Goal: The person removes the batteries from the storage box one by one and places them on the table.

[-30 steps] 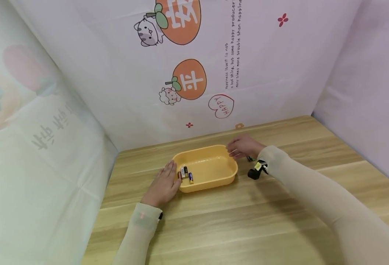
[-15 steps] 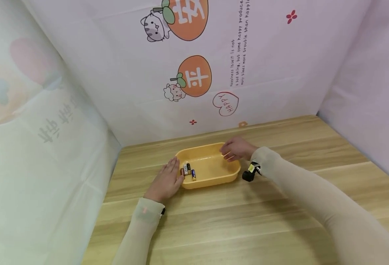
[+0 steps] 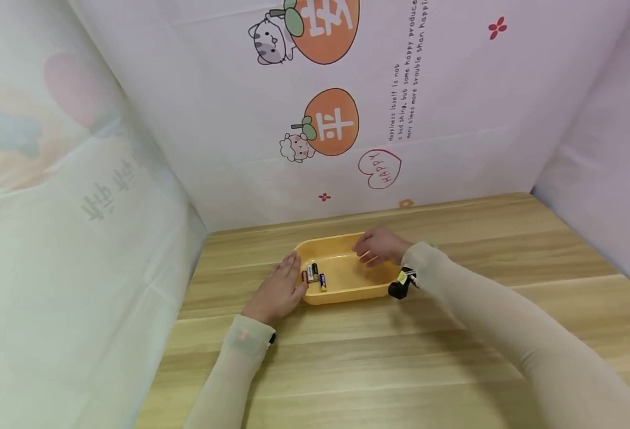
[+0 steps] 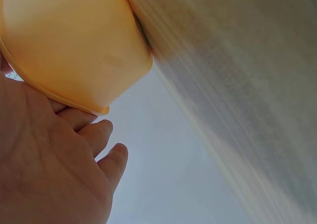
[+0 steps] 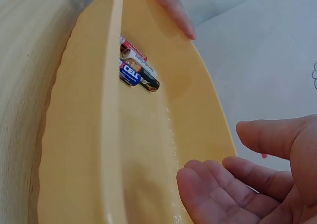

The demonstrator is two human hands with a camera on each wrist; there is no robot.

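Observation:
A yellow plastic basin stands on the wooden table, with several batteries lying together at its left end inside. One is blue, and the others are red, white and black, as the right wrist view shows up close. My left hand rests on the basin's left rim, its fingers extended along it. In the left wrist view, the fingertips lie right at the rim. Over the basin's right half hangs my right hand, with loosely bent fingers and the thumb apart. Nothing shows between them in the right wrist view.
A small green thing peeks out behind the right sleeve on the table. White printed cloth rises behind the table's far edge, and more cloth closes off the left and right sides.
My right hand has moved from the basin's right rim inward over its inside. The left hand keeps its place on the left rim, and the batteries stay put. The head view has shifted slightly.

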